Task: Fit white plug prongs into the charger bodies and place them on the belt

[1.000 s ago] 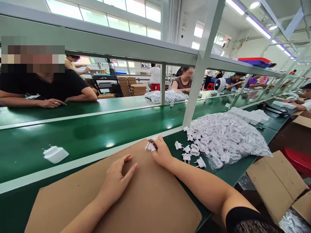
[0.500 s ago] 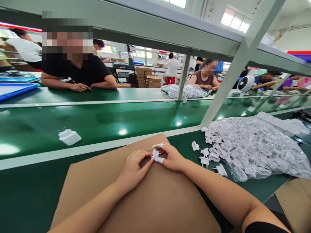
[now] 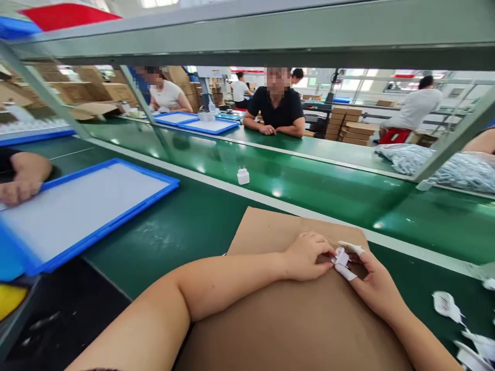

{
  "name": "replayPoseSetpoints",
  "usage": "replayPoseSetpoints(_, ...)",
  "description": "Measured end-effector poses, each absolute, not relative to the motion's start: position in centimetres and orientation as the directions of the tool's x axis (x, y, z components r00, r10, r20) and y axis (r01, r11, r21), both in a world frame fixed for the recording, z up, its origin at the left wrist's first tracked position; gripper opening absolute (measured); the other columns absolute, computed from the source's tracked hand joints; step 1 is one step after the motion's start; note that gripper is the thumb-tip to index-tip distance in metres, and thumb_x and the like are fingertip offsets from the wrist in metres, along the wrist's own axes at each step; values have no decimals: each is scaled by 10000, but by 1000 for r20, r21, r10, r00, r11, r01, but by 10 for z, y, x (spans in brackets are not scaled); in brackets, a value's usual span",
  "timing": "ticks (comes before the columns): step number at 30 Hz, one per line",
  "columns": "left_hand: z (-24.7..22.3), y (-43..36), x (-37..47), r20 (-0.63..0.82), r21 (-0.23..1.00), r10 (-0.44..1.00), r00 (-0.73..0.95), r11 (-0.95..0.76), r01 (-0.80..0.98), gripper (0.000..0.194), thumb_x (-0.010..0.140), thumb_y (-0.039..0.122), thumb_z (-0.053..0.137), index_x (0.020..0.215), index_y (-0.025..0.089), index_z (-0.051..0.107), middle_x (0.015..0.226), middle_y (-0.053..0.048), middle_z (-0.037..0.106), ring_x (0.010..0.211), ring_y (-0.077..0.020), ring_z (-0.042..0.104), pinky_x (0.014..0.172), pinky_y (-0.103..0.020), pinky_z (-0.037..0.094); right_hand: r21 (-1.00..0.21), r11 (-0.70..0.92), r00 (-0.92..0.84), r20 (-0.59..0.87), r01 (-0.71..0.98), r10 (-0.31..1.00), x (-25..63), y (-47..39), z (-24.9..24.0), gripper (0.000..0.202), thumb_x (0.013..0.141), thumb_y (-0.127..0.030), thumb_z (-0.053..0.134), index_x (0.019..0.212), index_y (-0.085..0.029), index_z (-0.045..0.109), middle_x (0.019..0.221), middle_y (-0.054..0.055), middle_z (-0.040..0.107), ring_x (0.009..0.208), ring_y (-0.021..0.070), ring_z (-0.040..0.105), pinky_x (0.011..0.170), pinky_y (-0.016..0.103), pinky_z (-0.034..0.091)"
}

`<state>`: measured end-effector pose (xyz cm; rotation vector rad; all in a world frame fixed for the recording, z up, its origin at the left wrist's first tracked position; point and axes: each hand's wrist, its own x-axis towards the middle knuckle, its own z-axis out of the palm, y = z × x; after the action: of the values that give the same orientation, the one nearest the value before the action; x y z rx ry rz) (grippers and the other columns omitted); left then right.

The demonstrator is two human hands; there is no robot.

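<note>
Indoors, left hand (image 3: 308, 256) and right hand (image 3: 378, 283) pinch a white plug piece (image 3: 341, 256) between fingers (image 3: 346, 272)
Cardboard (image 3: 294, 314) lies on green tabletop (image 3: 185, 221); stacked cartons (image 3: 358, 130) stand beyond

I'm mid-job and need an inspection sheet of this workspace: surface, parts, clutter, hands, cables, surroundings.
Surface: green bench, with a brown cardboard sheet lying on it.
Job's things: a small white plug piece, held above the cardboard; its finer details are too small to tell.
Clutter: loose white pieces at the right, some cut off by the frame; a blue-rimmed tray at the left.
Hands: left hand and right hand both have fingers on the piece; the right wears white finger covers.
Cables: nothing seen on the bench.
Surroundings: a person in black sits opposite; a co-worker's hand is at the tray.
</note>
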<state>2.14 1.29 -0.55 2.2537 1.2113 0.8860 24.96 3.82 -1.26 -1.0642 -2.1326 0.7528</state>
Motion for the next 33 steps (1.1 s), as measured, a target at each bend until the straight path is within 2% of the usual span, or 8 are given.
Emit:
replayPoseSetpoints(10,0,14,19,274,583,855,440,-512,631,185,951,288,698,1121,217,717,1272,-46,719,1259,-223,614,1134,-404,387,-660,544,-486,296,518,822,268,61,-42,544,833,-502,672,1324,-268,640,1183,106,748,978,299,760,852,411,649)
replayPoseSetpoints(15,-2,14,19,281,608,855,436,-510,609,174,940,287,704,1101,221,712,1251,-42,725,1269,-233,606,1138,-405,379,-659,543,-482,299,520,824,261,52,-31,522,842,-450,657,1331,-269,639,1231,106,733,1026,295,755,911,419,647)
replayPoseSetpoints(19,-3,14,19,315,622,846,430,-526,580,157,919,269,727,1063,208,716,1211,-40,733,1232,-236,618,1131,-408,388,-660,536,-465,304,527,832,253,46,-21,493,853,-468,651,1301,-263,653,1225,108,731,1035,295,746,966,459,630)
replayPoseSetpoints(33,-1,11,20,299,653,859,414,-501,568,146,908,258,735,1045,213,713,1172,-51,726,1210,-253,607,1108,-424,394,-661,517,-466,274,544,841,251,42,-16,489,872,-468,655,1320,-274,640,1228,101,712,1032,257,732,940,418,629)
